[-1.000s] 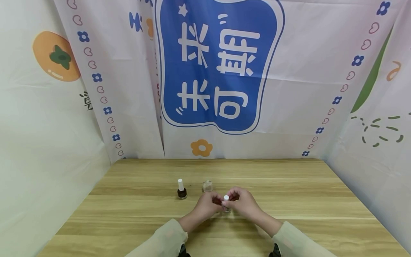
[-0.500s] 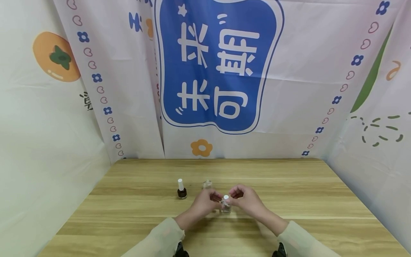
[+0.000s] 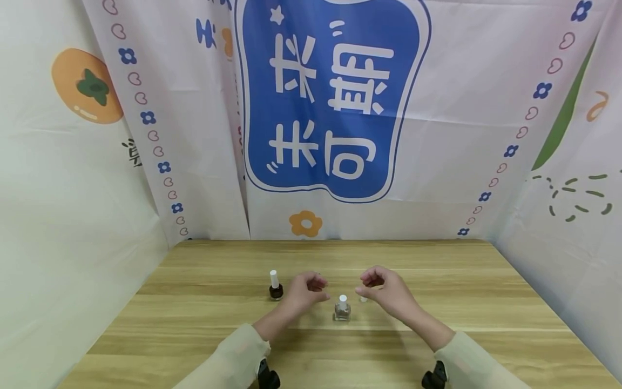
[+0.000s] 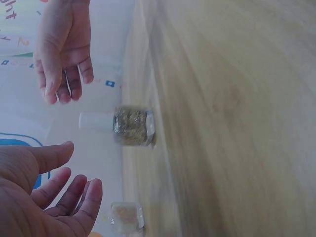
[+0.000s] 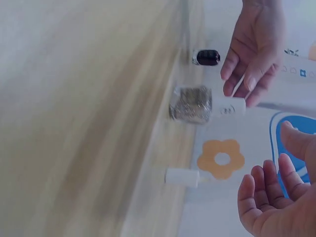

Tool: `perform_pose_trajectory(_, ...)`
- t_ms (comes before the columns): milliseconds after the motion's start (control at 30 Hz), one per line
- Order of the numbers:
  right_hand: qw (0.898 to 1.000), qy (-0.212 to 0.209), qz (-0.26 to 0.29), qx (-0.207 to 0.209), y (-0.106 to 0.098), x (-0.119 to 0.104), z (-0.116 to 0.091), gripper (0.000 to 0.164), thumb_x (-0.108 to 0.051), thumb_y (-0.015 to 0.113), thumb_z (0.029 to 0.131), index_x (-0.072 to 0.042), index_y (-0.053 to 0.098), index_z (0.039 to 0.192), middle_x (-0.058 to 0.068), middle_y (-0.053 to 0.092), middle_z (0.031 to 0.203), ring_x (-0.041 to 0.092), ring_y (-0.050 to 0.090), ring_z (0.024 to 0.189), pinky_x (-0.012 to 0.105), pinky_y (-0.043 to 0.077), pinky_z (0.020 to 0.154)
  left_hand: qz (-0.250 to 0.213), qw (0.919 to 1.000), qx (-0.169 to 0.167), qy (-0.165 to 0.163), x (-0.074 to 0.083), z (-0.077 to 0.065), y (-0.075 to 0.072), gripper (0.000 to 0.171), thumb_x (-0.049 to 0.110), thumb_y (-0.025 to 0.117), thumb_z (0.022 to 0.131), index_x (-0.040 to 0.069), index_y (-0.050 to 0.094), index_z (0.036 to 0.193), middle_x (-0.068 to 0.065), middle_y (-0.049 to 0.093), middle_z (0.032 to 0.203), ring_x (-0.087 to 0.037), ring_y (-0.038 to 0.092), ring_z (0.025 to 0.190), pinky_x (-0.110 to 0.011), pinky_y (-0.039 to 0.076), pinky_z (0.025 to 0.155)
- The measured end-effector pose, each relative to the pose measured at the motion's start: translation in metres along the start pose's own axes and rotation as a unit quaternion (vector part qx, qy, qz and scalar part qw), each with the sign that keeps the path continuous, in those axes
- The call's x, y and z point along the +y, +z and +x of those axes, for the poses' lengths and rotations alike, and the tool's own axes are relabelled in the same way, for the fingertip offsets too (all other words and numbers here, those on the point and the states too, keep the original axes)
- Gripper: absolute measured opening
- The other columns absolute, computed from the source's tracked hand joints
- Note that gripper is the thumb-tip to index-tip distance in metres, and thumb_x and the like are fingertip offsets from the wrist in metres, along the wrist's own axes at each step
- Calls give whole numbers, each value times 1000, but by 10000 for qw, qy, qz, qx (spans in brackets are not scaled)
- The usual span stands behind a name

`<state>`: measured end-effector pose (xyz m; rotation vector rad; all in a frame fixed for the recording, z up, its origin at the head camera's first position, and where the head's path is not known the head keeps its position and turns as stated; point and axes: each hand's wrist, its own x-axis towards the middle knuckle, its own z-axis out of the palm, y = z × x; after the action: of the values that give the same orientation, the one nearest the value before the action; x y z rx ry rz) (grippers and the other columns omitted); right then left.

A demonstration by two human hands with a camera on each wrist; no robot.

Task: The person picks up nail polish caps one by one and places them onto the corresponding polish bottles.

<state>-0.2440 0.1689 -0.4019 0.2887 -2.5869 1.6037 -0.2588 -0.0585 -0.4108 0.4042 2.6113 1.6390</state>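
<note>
A nail polish bottle (image 3: 342, 311) with silver-gold glitter and a white cap stands upright on the table between my hands. To its left, my left hand (image 3: 302, 294) hovers with fingers loosely bent and nothing in them. My right hand (image 3: 389, 293) is likewise bare, raised on the other side. Beside the right fingers is a loose white cap (image 3: 363, 299), mostly hidden in the head view; the right wrist view shows this white cap (image 5: 181, 177) standing on the table. A small clear bottle (image 4: 126, 217) without a cap appears in the left wrist view; my left hand hides it from the head camera.
A dark nail polish bottle (image 3: 276, 292) with a white cap stands upright just left of my left hand. The wooden table (image 3: 437, 270) ends against a printed cloth backdrop (image 3: 437, 178), and cloth walls rise at both sides.
Both hands were at the glitter bottle; they have let go and moved apart, left hand leftward, right hand rightward and back. The glitter bottle now stands free. The left hand has come to cover the clear bottle.
</note>
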Motion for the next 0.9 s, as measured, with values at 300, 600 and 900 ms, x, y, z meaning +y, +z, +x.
perform_pose_trajectory(300,9993,-146,-191,269,-18,2,4,21,-12,77,84,-5,64,99,3,64,92,20,60,89,28,53,72,-44,9987,498,-64,-3,1,-10,42,8,78,82,0,59,118,-18,59,116,-29,61,98,-35,56,74)
perform_pose_trajectory(600,9994,-68,-156,317,-21,12,9,22,-11,77,84,-3,63,100,4,64,92,20,60,89,27,53,72,0,9977,634,-228,-16,6,-3,59,9,78,82,-2,49,131,-22,49,129,-37,53,110,-40,54,79)
perform_pose_trajectory(900,9999,138,43,-90,-23,28,14,29,-9,77,83,4,60,104,9,61,93,20,57,83,25,52,69,177,9959,795,-386,-29,16,1,60,8,77,83,-5,46,133,-23,48,129,-38,55,109,-42,54,81)
